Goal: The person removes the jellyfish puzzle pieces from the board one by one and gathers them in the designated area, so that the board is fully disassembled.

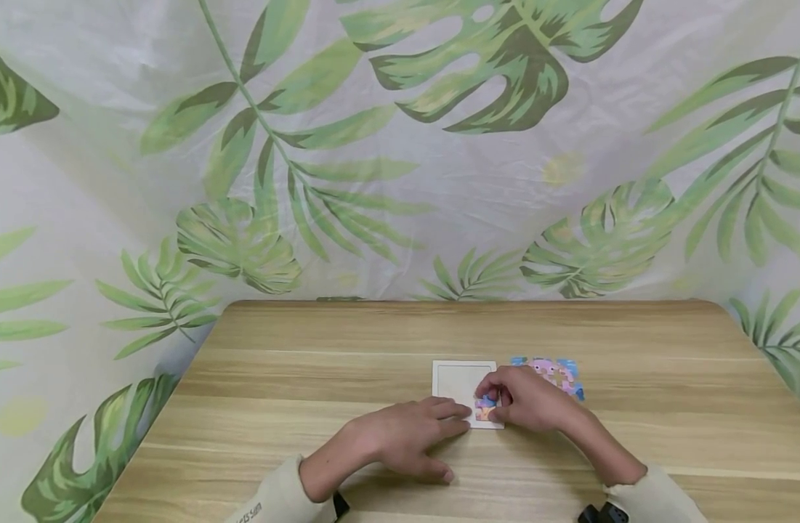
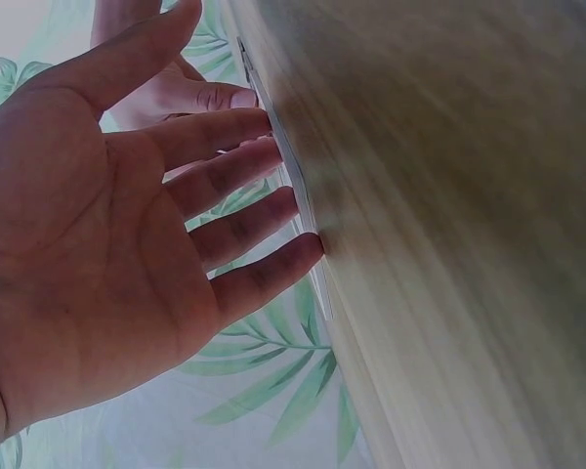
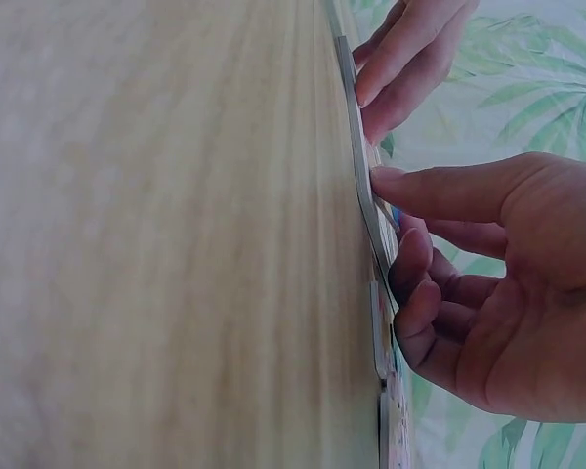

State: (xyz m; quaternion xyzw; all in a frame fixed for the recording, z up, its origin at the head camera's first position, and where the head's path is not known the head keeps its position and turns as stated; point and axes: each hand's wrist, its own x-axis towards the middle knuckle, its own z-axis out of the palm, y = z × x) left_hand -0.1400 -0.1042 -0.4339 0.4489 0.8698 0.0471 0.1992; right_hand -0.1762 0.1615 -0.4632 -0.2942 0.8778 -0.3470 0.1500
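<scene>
A square white puzzle tray (image 1: 453,376) lies flat on the table, with a few colorful joined pieces (image 1: 485,410) in its near right corner. My right hand (image 1: 530,401) bends over that corner. Its thumb and forefinger pinch a small jigsaw puzzle piece (image 3: 387,212), tilted at the tray's edge in the right wrist view and largely covered by the fingers. My left hand (image 1: 409,437) has its fingers extended, fingertips touching the tray's near left part. In the left wrist view, its palm (image 2: 78,244) holds nothing.
Just right of the tray, partly behind my right hand, lies a group of pink and blue puzzle pieces (image 1: 558,371). The wood-grain table (image 1: 321,363) reaches back to a leaf-print cloth (image 1: 386,218), which also hangs at both sides.
</scene>
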